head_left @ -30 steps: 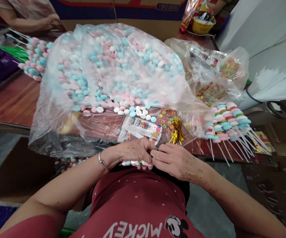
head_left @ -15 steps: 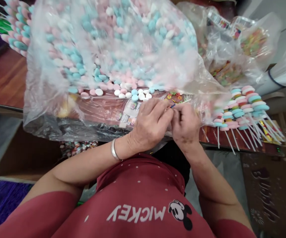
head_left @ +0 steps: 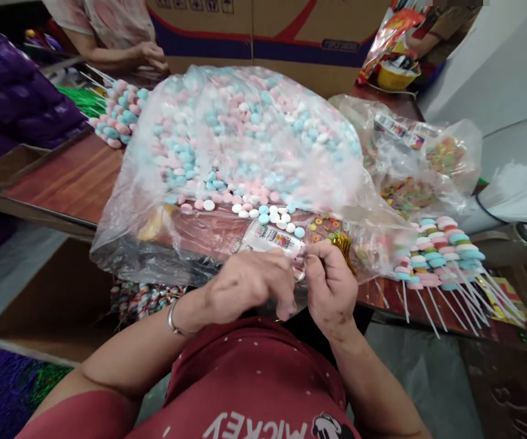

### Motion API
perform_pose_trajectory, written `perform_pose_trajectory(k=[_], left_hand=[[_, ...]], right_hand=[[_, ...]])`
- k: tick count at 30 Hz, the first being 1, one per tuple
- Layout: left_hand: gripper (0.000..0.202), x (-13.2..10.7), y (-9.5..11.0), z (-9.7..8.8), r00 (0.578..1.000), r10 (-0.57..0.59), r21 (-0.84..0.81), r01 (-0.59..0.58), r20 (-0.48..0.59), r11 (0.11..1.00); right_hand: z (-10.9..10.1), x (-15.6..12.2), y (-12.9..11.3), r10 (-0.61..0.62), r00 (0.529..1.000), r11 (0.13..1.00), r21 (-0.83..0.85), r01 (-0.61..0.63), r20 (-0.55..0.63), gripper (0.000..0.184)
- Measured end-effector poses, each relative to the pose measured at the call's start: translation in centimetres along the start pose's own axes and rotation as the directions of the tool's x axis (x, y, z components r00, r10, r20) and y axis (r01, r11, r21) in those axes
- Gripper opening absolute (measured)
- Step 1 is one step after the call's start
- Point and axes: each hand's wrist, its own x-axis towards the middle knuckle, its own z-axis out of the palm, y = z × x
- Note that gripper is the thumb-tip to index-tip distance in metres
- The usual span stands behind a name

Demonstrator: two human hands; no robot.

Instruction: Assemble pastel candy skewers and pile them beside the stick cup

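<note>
My left hand [head_left: 249,283], with a silver bangle at the wrist, is over the table's front edge. Its fingers bend loosely downward, a little blurred, and nothing shows in them. Beside it, my right hand [head_left: 332,286] pinches thumb against forefinger; what is between the fingertips is too small to make out. Printed plastic packets [head_left: 272,238] lie just beyond both hands. Gold twist ties [head_left: 344,251] fan out behind my right fingers. A large clear bag [head_left: 121,225] full of pink, blue and white candies [head_left: 245,131] spreads over the table, with loose ones at its mouth.
Candy skewers [head_left: 441,253] on white sticks lie at the right, and more skewers [head_left: 119,113] at the back left. Bags of ring candies [head_left: 407,189] stand right of the big bag. Cardboard boxes [head_left: 39,305] flank the table [head_left: 75,177]. Two co-workers' arms [head_left: 108,58] show across it.
The view has tilted up, showing more of the far side. My hands have come apart: the left has drawn away to the left, while the right keeps its pinch. The blue strip between them is no longer visible.
</note>
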Motion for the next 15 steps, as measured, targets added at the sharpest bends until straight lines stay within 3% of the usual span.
perform_pose_trajectory(k=[1, 2, 3, 5, 7, 9, 12, 15], left_hand=[[0.062, -0.5, 0.0, -0.1, 0.998, -0.063, 0.049, 0.062, 0.025, 0.997], [0.058, -0.9, -0.2, -0.1, 0.99, -0.143, 0.079, 0.144, -0.02, 0.986], [0.054, -1.2, -0.5, 0.1, 0.97, -0.217, 0.061, 0.224, -0.111, 0.973], [0.044, -1.6, -1.2, 0.7, 0.888, -0.318, -0.126, 0.292, -0.333, 0.948], [0.034, -1.9, -1.7, 1.4, 0.778, -0.375, -0.351, 0.211, -0.505, 0.912], [0.031, -2.2, -1.7, 1.9, 0.659, -0.402, -0.461, 0.093, -0.636, 0.883], [0.026, -3.2, -0.9, 1.3, 0.525, -0.343, -0.404, -0.003, -0.779, 0.915], [0.028, -5.6, 0.5, -1.6, 0.418, -0.208, -0.219, 0.021, -0.884, 0.975]], right_hand=[[0.2, 0.0, 0.0, -0.03, 0.999, 1.0, 0.0, 0.03, -0.033, 0.014], [0.4, -0.2, -0.1, -0.061, 0.997, 0.998, 0.013, 0.061, -0.044, 0.013], [0.8, -0.4, -0.3, -0.086, 0.996, 0.995, 0.039, 0.086, -0.025, 0.013], [1.8, -1.1, -0.8, -0.099, 0.993, 0.989, 0.119, 0.09, 0.071, 0.013], [3.1, -1.9, -1.1, -0.081, 0.983, 0.98, 0.191, 0.049, 0.164, 0.014], [4.1, -2.4, -1.0, -0.065, 0.961, 0.973, 0.23, 0.001, 0.269, 0.014], [4.1, -1.9, 0.4, -0.071, 0.924, 0.988, 0.151, 0.015, 0.375, 0.012], [2.2, -0.2, 3.1, -0.07, 0.956, 0.983, -0.142, 0.115, 0.286, 0.015]])
